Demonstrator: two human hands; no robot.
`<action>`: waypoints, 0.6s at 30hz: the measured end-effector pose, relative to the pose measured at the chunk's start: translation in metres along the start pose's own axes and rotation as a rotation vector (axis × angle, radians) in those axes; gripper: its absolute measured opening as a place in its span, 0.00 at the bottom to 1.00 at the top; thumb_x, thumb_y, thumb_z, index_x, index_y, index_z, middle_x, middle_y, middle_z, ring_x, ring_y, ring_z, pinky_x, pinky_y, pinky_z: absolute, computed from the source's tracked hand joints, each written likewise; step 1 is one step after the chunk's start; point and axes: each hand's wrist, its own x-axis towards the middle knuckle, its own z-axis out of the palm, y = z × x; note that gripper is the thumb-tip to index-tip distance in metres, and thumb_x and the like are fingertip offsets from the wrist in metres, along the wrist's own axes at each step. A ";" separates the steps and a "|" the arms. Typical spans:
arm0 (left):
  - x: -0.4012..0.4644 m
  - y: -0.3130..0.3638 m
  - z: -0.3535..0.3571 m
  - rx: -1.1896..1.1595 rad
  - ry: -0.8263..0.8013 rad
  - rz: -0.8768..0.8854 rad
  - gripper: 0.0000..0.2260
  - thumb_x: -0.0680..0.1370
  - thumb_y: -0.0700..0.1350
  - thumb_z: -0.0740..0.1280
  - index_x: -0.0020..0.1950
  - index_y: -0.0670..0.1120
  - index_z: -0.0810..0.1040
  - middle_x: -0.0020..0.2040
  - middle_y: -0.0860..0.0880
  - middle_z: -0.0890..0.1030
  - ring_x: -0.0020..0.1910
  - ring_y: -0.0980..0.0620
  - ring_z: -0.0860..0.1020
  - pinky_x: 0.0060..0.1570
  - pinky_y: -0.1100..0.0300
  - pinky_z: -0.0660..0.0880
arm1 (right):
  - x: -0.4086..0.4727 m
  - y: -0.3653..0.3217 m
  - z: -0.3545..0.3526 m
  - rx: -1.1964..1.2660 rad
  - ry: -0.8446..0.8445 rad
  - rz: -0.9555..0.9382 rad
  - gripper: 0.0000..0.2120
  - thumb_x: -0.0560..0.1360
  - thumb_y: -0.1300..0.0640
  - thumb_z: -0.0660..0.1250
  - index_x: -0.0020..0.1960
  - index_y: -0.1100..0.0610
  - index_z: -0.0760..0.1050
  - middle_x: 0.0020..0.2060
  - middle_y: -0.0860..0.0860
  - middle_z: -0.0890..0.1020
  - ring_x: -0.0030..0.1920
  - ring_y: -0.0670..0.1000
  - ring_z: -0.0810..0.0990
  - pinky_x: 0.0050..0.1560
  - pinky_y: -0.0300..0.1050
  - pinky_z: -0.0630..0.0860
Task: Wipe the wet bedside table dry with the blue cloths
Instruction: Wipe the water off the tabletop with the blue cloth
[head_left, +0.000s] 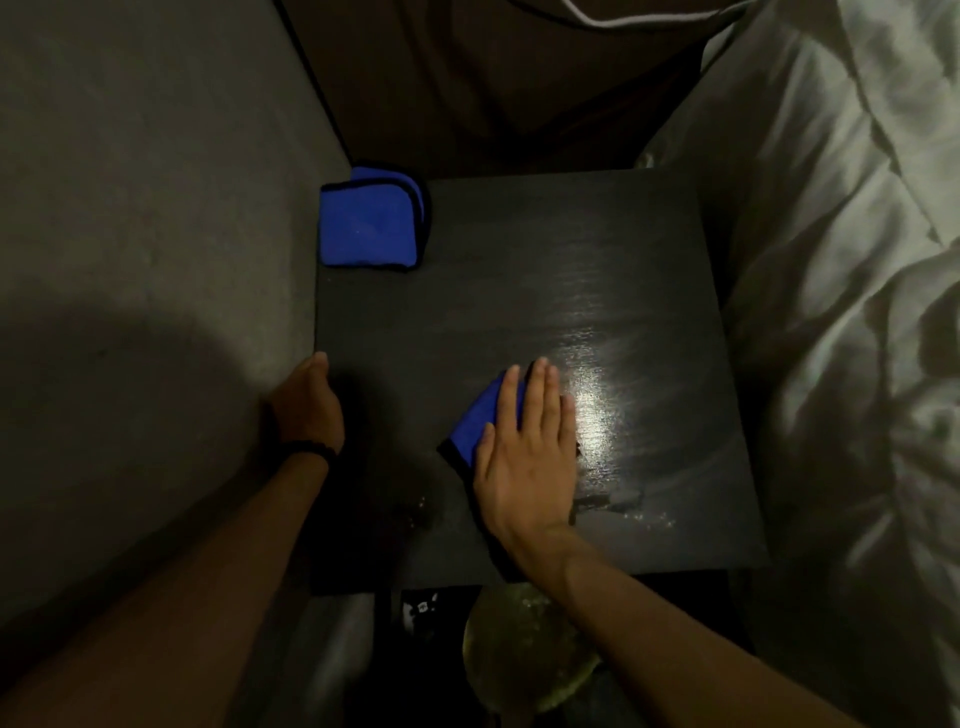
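Note:
The dark square bedside table fills the middle of the head view, with a shiny wet patch and droplets on its right and near side. My right hand lies flat with straight fingers on a blue cloth, pressing it onto the tabletop; only the cloth's left part shows from under the palm. A second blue cloth, folded and black-edged, lies at the table's far left corner. My left hand holds the table's left edge, its fingers curled over the side.
A grey wall runs close along the table's left side. White rumpled bedding presses against the right side. A dark pillow sits behind the table. Below the near edge are a round pale object and dark items.

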 end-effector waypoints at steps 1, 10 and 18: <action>0.000 0.000 0.000 -0.006 -0.001 -0.022 0.12 0.79 0.44 0.59 0.43 0.42 0.79 0.43 0.51 0.76 0.40 0.66 0.72 0.42 0.68 0.61 | -0.001 -0.007 0.000 0.011 -0.013 -0.003 0.31 0.85 0.49 0.47 0.82 0.61 0.44 0.81 0.63 0.45 0.81 0.59 0.41 0.80 0.57 0.42; 0.003 0.001 -0.003 -0.032 -0.001 -0.096 0.15 0.80 0.47 0.57 0.45 0.39 0.79 0.47 0.42 0.80 0.47 0.50 0.77 0.50 0.59 0.67 | -0.010 -0.032 -0.007 0.028 -0.048 0.065 0.33 0.84 0.48 0.48 0.82 0.62 0.39 0.79 0.64 0.35 0.79 0.61 0.31 0.74 0.55 0.24; 0.008 0.000 -0.003 -0.064 0.005 -0.080 0.16 0.79 0.45 0.58 0.54 0.35 0.78 0.56 0.37 0.78 0.55 0.44 0.75 0.49 0.62 0.67 | -0.017 -0.070 0.013 0.150 -0.009 0.161 0.32 0.84 0.51 0.50 0.82 0.63 0.43 0.81 0.60 0.40 0.81 0.59 0.37 0.78 0.56 0.33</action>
